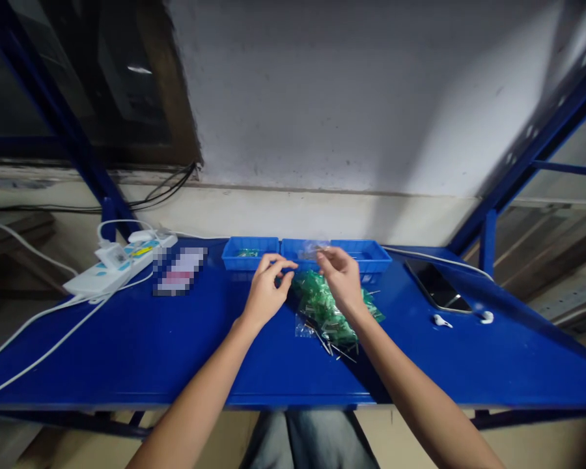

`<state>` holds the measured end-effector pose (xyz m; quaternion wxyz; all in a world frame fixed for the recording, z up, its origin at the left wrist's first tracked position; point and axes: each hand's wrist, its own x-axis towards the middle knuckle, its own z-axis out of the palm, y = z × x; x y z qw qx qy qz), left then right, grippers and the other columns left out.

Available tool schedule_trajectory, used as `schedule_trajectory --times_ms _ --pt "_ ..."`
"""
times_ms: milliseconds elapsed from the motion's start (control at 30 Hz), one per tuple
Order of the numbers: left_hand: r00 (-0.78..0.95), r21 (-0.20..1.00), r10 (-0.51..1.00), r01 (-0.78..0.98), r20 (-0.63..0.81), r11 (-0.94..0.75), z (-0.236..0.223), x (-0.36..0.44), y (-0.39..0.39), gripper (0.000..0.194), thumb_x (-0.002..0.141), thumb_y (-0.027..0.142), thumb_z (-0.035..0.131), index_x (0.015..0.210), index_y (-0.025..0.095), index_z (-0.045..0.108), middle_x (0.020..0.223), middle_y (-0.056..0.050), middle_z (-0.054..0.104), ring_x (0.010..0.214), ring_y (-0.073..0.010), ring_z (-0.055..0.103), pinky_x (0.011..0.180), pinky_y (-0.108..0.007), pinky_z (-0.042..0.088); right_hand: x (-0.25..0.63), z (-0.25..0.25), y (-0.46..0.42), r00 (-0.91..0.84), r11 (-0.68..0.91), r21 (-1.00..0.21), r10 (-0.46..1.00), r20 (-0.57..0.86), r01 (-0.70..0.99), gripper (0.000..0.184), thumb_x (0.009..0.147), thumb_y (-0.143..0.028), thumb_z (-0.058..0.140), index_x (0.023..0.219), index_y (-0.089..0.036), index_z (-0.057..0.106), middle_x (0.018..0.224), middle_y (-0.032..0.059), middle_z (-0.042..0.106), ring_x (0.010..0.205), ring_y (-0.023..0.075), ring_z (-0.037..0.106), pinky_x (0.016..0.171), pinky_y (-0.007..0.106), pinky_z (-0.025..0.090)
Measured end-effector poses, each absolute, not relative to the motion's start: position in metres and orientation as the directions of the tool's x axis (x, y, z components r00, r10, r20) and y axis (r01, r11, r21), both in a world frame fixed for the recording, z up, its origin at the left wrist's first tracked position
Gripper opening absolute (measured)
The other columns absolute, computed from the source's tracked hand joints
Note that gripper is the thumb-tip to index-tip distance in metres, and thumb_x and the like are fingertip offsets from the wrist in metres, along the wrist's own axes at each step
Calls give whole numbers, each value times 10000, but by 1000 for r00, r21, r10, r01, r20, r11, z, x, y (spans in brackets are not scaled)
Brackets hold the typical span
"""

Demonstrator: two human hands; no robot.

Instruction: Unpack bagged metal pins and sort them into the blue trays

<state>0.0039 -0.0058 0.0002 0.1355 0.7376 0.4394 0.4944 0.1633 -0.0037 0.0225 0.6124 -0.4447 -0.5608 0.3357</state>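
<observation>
Above the table's middle, my left hand has its thumb and forefinger apart with nothing visible between them. To its right, my right hand is closed in a pinch. Clear plastic shows right at those fingertips, in front of or inside the blue tray behind; whether I grip it is unclear. Beneath and between the hands lies a pile of small green plastic pieces with clear bags. Several thin metal screws or nails stick out at its near side.
Two blue trays stand along the back: the left tray contains small green items, the right tray is partly covered by my hand. At left lie a power strip and cables; at right, a phone and white earbuds.
</observation>
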Motion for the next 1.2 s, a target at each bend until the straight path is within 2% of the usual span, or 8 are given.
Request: schedule_trajectory --times_ms 100,167,300,500,633,733,967,1200 --pt "140 655 877 614 460 -441 -6 12 -9 164 844 334 515 898 218 617 709 12 598 605 -118 540 558 -228 379 183 33 2 380 560 -713 604 700 423 170 825 -333 514 913 -198 568 765 28 559 641 136 493 619 287 410" --pt "141 625 928 703 345 -339 -10 17 -11 253 824 456 512 826 227 621 637 21 605 607 -144 571 536 -238 347 193 33 11 330 525 -538 441 835 660 189 846 -277 481 972 -191 592 746 39 563 642 147 504 661 310 425" --pt "183 531 966 808 184 -254 -16 20 -12 361 715 588 566 727 233 633 752 -10 658 693 -197 611 533 -253 329 195 13 27 13 443 -422 678 735 791 424 820 -254 489 1220 -114 491 827 91 611 712 200 559 685 349 455" --pt "342 748 938 609 52 -264 -18 3 3 194 676 384 630 707 194 605 723 -14 647 700 -175 598 600 -245 392 177 -4 17 -112 473 -570 826 553 672 373 843 -317 481 1161 -135 553 773 60 639 702 184 586 649 292 451" --pt "229 882 966 421 123 -212 -8 -16 10 227 698 391 594 728 167 578 718 -21 625 688 -158 573 635 -249 414 167 1 7 -130 432 -685 885 447 586 290 848 -367 476 984 -168 637 583 -9 578 530 135 533 528 243 385" --pt "139 827 979 524 151 -202 -5 -29 11 257 718 424 571 743 170 596 731 -29 634 689 -164 573 643 -258 410 162 2 4 -146 408 -724 906 398 556 279 847 -373 474 931 -173 649 520 -32 532 474 115 485 491 229 335" --pt "286 517 955 806 82 -286 -17 -37 11 102 689 317 622 726 226 650 797 -21 642 737 -178 592 625 -249 387 158 3 -2 -196 441 -725 895 402 530 233 839 -352 488 880 -195 655 495 -44 507 453 107 447 481 229 291" --pt "140 690 891 586 431 -425 0 -24 5 107 826 282 496 790 193 545 750 7 581 623 -113 529 603 -220 400 149 2 -5 -120 272 -932 961 250 241 321 814 -490 502 806 -188 610 553 -30 530 483 106 460 479 223 333"
